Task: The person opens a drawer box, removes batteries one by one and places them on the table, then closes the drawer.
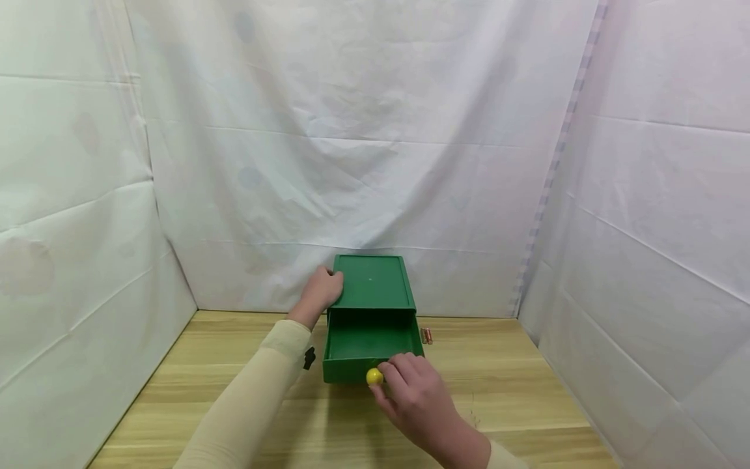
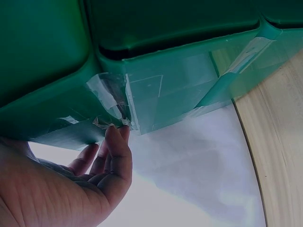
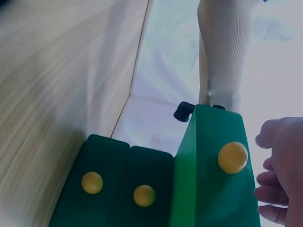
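A green drawer cabinet (image 1: pixel 375 281) stands on the table with its top drawer (image 1: pixel 372 341) pulled out; the part of its inside that shows is bare. My left hand (image 1: pixel 321 290) rests at the cabinet's left top edge. In the left wrist view its bent fingertips (image 2: pixel 118 135) touch the edge beside clear tape (image 2: pixel 109 92). By the drawer front is my right hand (image 1: pixel 418 398), thumb and fingers parted. A yellow knob (image 3: pixel 232 157) sits on that front, and the right wrist view shows a gap between it and the fingers. Two lower drawers (image 3: pixel 111 161) are closed, each with a yellow knob.
Two small red-and-silver cylinders (image 1: pixel 428 336) lie on the wooden table (image 1: pixel 504 378), right of the cabinet. White cloth (image 1: pixel 375 163) hangs behind and along both sides. A black device (image 1: pixel 309 357) sits at the left wrist.
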A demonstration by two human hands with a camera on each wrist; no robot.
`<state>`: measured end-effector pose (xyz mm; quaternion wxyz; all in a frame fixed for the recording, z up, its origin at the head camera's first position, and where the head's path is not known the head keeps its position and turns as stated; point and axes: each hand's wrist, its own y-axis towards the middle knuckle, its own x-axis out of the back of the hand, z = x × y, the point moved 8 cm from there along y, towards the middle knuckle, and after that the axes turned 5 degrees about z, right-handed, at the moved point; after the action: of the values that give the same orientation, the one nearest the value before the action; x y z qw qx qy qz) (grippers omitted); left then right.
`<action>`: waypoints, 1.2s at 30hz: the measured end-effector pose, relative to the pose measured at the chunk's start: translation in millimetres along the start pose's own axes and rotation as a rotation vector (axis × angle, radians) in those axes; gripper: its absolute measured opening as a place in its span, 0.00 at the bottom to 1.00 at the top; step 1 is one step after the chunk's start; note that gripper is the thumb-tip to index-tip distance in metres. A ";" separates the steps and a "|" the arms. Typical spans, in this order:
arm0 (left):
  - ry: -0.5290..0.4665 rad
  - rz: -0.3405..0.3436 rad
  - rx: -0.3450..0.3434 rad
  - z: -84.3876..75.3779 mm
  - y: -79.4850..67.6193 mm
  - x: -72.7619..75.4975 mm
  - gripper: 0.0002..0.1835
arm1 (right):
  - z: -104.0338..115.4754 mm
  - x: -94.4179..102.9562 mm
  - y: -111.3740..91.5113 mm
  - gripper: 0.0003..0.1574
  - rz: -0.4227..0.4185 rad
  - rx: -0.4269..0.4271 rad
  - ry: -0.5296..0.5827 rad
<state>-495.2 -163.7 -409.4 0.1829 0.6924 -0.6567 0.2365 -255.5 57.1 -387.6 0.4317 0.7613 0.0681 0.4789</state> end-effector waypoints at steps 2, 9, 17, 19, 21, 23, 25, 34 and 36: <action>0.006 -0.002 0.000 -0.3 -0.3 0.3 0.33 | 2.6 -1.8 0.7 0.18 0.017 -0.015 -0.014; -0.005 0.002 0.000 -1.5 -1.8 0.5 0.33 | 10.0 -8.4 1.5 0.23 0.031 -0.058 -0.022; 0.003 -0.013 0.007 0.2 -0.7 0.7 0.32 | 11.6 -16.7 0.8 0.23 0.012 -0.062 -0.053; 0.003 -0.014 0.011 1.1 0.0 0.6 0.32 | 11.7 -19.7 -0.1 0.23 0.016 -0.056 -0.050; 0.001 -0.011 0.013 2.1 0.5 0.6 0.33 | 11.4 -23.1 -1.6 0.23 0.026 -0.054 -0.047; -0.003 -0.005 0.013 2.2 0.5 0.5 0.33 | 10.8 -26.1 -3.3 0.23 0.034 -0.052 -0.041; -0.004 -0.004 0.012 1.5 0.0 0.5 0.33 | 10.4 -28.0 -4.4 0.24 0.041 -0.048 -0.030; -0.002 -0.001 0.003 0.0 0.1 0.0 0.33 | 6.8 -31.7 -5.2 0.25 0.055 -0.049 0.022; -0.001 -0.001 0.002 -0.2 0.2 -0.3 0.33 | 5.3 -32.4 -5.5 0.24 0.063 -0.058 0.032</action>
<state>-495.4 -163.4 -409.4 0.1820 0.6931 -0.6561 0.2365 -266.9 40.5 -414.1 0.4372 0.7424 0.0368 0.5063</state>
